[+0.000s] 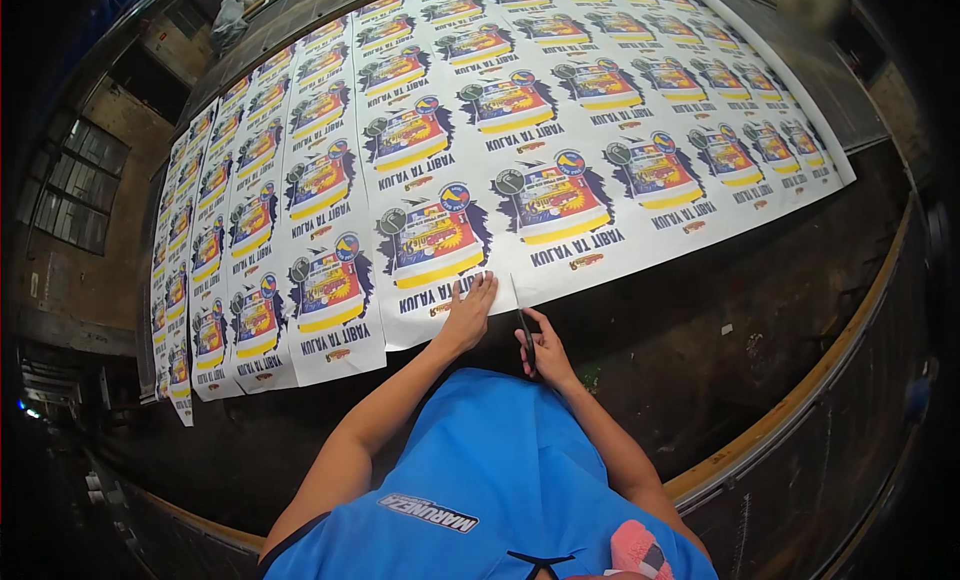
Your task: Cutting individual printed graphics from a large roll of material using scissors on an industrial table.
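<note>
A large white printed sheet [420, 330] with repeated colourful yellow, red and blue designs covers the work surface, split into strips toward the left. My left hand [470, 308] lies on the sheet near its front edge, fingers flat and spread a little. Just to its right, my right hand [548, 352] grips black-handled scissors [526, 335], whose blades point away from me at a line in the sheet by the front edge.
The dark table frame [870, 140] shows beyond the sheet's right edge. A dark area with a wooden edge [750, 440] lies below and right. A barred window [75, 185] is at left, and plastic bags [230, 20] sit at the back left.
</note>
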Tool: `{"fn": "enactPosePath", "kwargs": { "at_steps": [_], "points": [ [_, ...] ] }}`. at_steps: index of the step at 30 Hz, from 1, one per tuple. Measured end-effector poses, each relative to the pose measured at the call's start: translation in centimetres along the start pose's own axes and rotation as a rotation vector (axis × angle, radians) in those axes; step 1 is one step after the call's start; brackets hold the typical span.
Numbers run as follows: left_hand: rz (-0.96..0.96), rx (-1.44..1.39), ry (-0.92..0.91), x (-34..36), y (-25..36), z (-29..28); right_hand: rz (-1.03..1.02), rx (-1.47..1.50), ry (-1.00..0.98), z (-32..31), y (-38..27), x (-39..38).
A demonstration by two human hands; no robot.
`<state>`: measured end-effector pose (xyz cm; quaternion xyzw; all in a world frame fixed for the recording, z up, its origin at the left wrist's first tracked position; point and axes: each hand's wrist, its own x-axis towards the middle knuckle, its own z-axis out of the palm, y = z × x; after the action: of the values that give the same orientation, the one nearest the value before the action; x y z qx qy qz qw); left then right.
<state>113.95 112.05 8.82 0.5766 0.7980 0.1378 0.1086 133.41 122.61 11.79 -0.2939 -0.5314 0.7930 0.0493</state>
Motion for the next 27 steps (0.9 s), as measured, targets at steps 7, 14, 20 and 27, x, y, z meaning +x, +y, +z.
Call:
{"fn": "enactPosePath", "kwargs": {
  "at_steps": [7, 14, 20, 27],
  "points": [
    [0.003, -0.035, -0.04, -0.1, 0.1, -1.7, 0.07, -0.01, -0.025, -1.1, -2.1, 8.4],
    [-0.053, -0.431, -0.328, 0.3, -2.4, -4.9, -0.021, -0.149, -0.049, -1.3, -4.8, 17.9],
    [-0.07, -0.823, -0.462, 1.4, -5.6, -9.1, -0.178, -0.259, -0.051, -0.7, -7.1, 26.9],
    [-0.087, -1.164, -0.583, 2.8, -9.8, -12.2, -0.043, -0.408, -0.042, 2.6, -14.3, 36.2]
  ]
}}
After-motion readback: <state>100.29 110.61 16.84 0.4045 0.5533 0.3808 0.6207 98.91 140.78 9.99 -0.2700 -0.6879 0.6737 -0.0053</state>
